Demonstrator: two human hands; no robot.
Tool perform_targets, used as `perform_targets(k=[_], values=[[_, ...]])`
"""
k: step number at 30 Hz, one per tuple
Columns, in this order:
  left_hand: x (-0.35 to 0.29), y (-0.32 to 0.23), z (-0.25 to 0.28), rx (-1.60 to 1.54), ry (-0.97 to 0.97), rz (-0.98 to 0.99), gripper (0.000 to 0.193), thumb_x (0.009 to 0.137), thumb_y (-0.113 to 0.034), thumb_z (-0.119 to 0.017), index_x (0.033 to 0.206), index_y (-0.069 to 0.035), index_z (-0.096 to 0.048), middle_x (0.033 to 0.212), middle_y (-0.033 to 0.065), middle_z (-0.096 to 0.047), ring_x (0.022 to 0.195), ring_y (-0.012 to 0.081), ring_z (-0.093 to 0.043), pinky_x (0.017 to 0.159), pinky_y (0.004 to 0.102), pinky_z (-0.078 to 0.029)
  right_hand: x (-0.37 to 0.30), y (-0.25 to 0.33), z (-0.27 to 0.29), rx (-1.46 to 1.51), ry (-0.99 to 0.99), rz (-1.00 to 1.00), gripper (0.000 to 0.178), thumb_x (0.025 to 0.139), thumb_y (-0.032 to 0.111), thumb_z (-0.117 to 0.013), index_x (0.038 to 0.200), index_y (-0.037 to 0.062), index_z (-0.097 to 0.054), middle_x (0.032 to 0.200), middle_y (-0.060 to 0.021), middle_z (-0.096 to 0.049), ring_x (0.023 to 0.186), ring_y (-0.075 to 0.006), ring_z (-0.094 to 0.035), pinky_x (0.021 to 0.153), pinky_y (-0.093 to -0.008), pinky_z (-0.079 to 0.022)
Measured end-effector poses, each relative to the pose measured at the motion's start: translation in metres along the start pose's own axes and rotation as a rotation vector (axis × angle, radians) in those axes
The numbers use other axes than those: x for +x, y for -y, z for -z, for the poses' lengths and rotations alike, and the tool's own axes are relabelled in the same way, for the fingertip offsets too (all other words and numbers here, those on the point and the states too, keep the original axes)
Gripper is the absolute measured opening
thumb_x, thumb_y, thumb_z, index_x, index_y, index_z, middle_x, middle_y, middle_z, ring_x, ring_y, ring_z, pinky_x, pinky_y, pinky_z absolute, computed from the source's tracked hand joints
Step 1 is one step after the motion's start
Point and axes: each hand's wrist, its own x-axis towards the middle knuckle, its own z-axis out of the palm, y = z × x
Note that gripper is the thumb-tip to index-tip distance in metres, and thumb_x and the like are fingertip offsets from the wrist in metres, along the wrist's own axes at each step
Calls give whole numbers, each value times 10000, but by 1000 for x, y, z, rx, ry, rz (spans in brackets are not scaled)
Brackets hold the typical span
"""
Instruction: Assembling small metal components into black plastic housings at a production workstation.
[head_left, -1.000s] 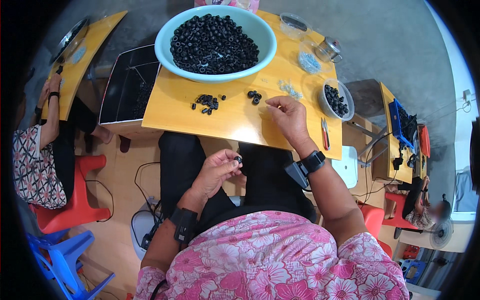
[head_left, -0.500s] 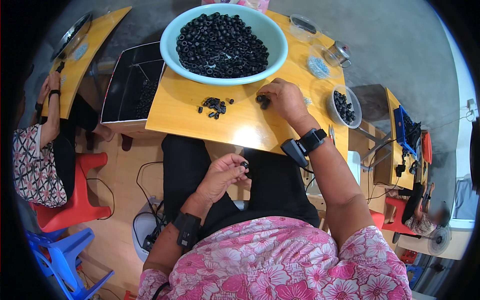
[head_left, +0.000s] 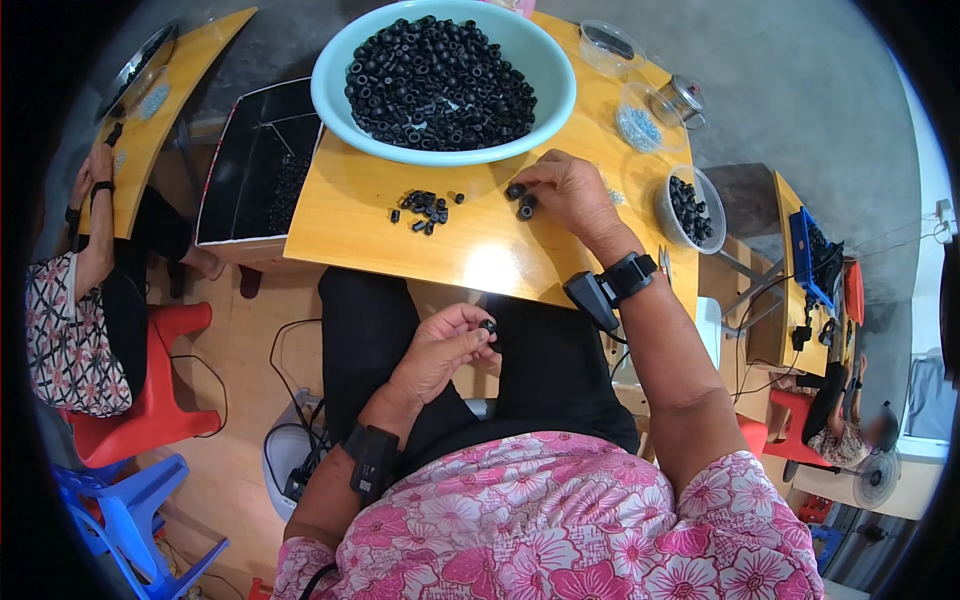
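Note:
Above my lap, just off the table's front edge, my left hand [head_left: 440,352] pinches a small round black part [head_left: 488,326] between thumb and fingertips. Over the tabletop my right hand [head_left: 575,195] has its fingers closed on a black ring-like part [head_left: 515,190]. A second black piece [head_left: 526,209] sits right below those fingertips; whether it is touched I cannot tell. A loose pile of short black cylinders [head_left: 428,211] lies on the wood to the left of that hand. Beyond both hands stands a big pale turquoise basin [head_left: 333,105] full of similar black parts.
To the right on the yellow table [head_left: 400,255] are a clear tub of black parts [head_left: 713,235], a tub with small light-blue pieces [head_left: 640,130], a metal cup [head_left: 685,95] and scissors [head_left: 665,262]. A black-lined box [head_left: 235,190] stands left. Co-workers sit at both sides.
The right hand's fingertips have shifted slightly and the two black pieces there now show more separately. My left hand keeps its pinch. The whole view has moved a little.

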Motion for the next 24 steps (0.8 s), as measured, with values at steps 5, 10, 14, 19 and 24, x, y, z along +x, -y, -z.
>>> perform_targets(k=[5,10,14,19,24], values=[[0,0,0,9,4,-2,113,895,-48,-593,1006,-48,-576,941,13,-592,874,105,-601,785,262,-511,-2,-4,-3,59,-1,9,203,751,-39,-635,912,58,-713,825,-80,-637,762,-194,-653,714,-289,-525],[0,1,1,55,-26,3,114,896,-41,-584,1010,-51,-573,931,12,-588,864,102,-593,786,259,-502,-6,-9,-2,78,-20,4,167,769,-19,-642,908,44,-710,818,-79,-642,753,-178,-642,700,-278,-514],[2,5,0,55,-38,-12,115,897,-44,-583,1011,-51,-572,939,14,-592,861,104,-594,784,259,-503,-19,-16,1,34,-67,-67,150,759,42,-638,895,30,-699,822,-116,-657,757,-238,-633,704,-318,-503],[-3,5,1,86,-52,-44,121,899,-62,-585,1020,-53,-572,947,26,-605,856,103,-590,786,259,-503,-37,-6,5,-30,-101,-70,131,781,68,-658,898,16,-688,808,-104,-661,708,-177,-625,673,-285,-503],[-1,3,0,103,-91,-72,139,897,-86,-596,1029,-51,-569,936,34,-605,814,94,-569,794,275,-508,-67,20,1,55,-68,-9,149,755,68,-583,864,37,-679,787,-161,-625,707,-334,-606,660,-386,-497]])
